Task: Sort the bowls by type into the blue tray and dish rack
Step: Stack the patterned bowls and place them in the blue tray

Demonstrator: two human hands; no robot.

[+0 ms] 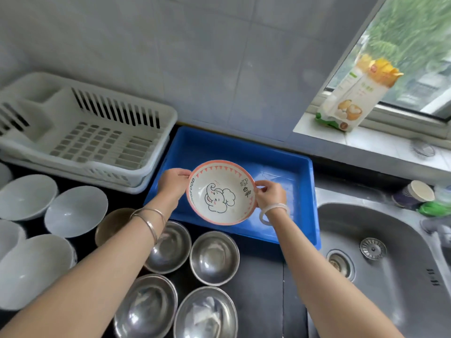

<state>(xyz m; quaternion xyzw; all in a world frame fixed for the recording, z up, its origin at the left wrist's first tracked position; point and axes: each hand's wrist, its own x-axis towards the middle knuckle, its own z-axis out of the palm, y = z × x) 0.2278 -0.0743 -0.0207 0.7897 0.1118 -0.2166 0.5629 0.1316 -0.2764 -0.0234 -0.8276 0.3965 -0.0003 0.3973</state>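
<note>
So we've got the elephant bowl (220,192) pinched by its rim from both sides, left hand (173,182) and right hand (269,194), fingers (262,185) curled closed over the edge. Two-handed probably because it's ceramic and wide. It's hovering over the near part of the blue tray (280,164), which has nothing in it yet, so we're guessing that's where this one goes. The dish rack (117,164) just left is bare too. Steel bowls (214,258) and white bowls (76,211) wait on the tabletop (266,289), grouped by type.
</note>
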